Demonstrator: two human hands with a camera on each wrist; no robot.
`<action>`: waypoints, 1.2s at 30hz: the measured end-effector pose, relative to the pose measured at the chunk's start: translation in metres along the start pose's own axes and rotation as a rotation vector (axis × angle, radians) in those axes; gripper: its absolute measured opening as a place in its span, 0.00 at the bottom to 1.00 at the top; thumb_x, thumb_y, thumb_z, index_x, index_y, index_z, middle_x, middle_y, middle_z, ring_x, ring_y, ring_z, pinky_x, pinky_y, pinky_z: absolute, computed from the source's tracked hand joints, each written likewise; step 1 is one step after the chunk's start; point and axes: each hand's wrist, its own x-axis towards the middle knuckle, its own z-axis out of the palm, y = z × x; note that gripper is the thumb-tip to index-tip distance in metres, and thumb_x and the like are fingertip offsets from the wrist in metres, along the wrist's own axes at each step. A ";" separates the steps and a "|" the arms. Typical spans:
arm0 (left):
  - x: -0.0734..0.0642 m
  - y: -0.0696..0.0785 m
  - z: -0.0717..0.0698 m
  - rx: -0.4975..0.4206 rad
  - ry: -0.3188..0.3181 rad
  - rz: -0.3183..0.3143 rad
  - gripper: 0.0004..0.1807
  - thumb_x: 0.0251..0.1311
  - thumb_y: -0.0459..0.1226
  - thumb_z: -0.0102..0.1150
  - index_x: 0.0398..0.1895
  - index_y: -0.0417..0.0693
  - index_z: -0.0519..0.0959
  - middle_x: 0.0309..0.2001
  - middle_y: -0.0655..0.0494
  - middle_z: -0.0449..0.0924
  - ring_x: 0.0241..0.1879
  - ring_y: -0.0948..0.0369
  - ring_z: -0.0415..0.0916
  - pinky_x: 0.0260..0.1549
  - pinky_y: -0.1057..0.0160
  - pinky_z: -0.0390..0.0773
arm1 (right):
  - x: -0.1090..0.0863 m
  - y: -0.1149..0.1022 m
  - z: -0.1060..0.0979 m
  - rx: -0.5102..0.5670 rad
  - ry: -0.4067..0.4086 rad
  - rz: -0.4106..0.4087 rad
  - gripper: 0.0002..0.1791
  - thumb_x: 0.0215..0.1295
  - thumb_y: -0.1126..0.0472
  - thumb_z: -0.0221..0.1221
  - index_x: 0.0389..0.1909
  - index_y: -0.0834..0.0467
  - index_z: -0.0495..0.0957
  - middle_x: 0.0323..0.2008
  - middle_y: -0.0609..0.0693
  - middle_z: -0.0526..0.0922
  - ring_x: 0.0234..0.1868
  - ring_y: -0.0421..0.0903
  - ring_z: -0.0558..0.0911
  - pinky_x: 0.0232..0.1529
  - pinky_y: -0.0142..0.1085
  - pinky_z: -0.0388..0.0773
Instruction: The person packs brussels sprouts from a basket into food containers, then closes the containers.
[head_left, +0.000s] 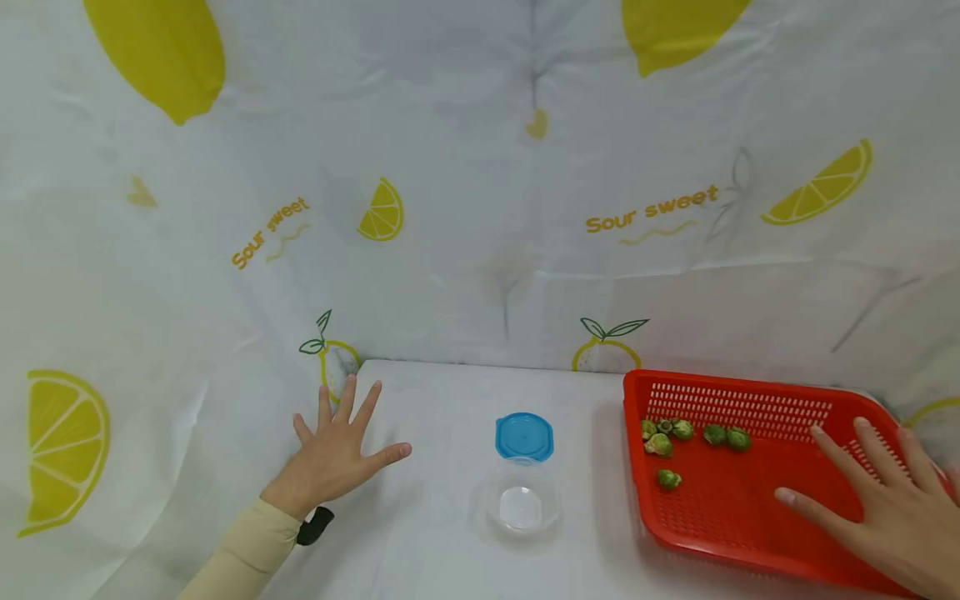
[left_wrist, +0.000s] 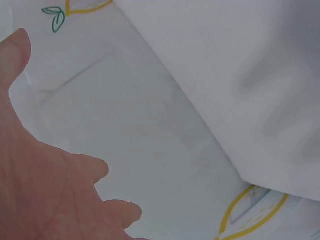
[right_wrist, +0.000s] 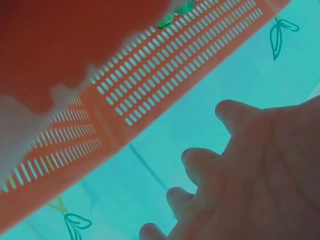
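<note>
My left hand (head_left: 332,457) is spread with straight fingers near the table's left edge, holding nothing. Over the right part of a red plastic basket (head_left: 750,517), my right hand (head_left: 896,504) is spread too, with nothing in it. Several Brussels sprouts (head_left: 738,439) lie in the basket, mostly along its left and back sides. A clear round plastic container (head_left: 522,504) stands at mid-table, its top uncovered. Just behind it lies a blue lid (head_left: 524,436). In the right wrist view, the fingers (right_wrist: 200,165) appear beside the slotted basket wall (right_wrist: 160,75).
The white table (head_left: 435,483) ends at the back against a white curtain (head_left: 465,208) printed with lemons and words. The same sheet hangs along the left side. A black strap (head_left: 315,526) sits at the left wrist.
</note>
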 end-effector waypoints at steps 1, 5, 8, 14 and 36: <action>0.000 0.000 0.000 -0.002 0.001 0.000 0.62 0.63 0.80 0.51 0.91 0.60 0.46 0.89 0.37 0.34 0.82 0.18 0.31 0.61 0.05 0.37 | 0.001 0.000 0.000 -0.002 0.004 -0.004 0.75 0.59 0.15 0.58 0.84 0.67 0.39 0.79 0.80 0.26 0.78 0.78 0.13 0.71 0.84 0.22; 0.001 0.002 0.001 -0.027 -0.005 0.001 0.61 0.64 0.80 0.50 0.91 0.61 0.44 0.89 0.40 0.32 0.83 0.20 0.32 0.62 0.06 0.40 | 0.002 0.001 -0.003 -0.002 0.006 -0.028 0.73 0.61 0.16 0.56 0.84 0.67 0.41 0.79 0.81 0.26 0.79 0.78 0.14 0.71 0.84 0.22; 0.004 0.006 0.006 -0.108 -0.038 -0.005 0.61 0.64 0.80 0.48 0.91 0.64 0.42 0.90 0.46 0.29 0.86 0.27 0.31 0.68 0.10 0.45 | 0.003 0.001 -0.007 0.004 -0.013 -0.034 0.72 0.62 0.16 0.56 0.84 0.67 0.42 0.79 0.81 0.27 0.79 0.79 0.17 0.71 0.84 0.24; 0.014 0.022 0.021 -0.389 -0.095 -0.007 0.59 0.65 0.78 0.51 0.91 0.64 0.44 0.90 0.50 0.33 0.88 0.41 0.42 0.80 0.27 0.54 | 0.011 0.003 -0.021 0.032 -0.056 -0.073 0.67 0.66 0.17 0.54 0.84 0.67 0.47 0.79 0.81 0.31 0.79 0.83 0.28 0.69 0.85 0.30; 0.041 0.076 0.110 -1.214 -0.591 -0.003 0.27 0.77 0.50 0.62 0.69 0.45 0.80 0.40 0.51 0.82 0.30 0.58 0.88 0.36 0.55 0.92 | 0.090 0.016 -0.046 0.168 -0.224 -0.295 0.50 0.77 0.32 0.58 0.73 0.76 0.67 0.65 0.84 0.72 0.58 0.82 0.76 0.46 0.72 0.79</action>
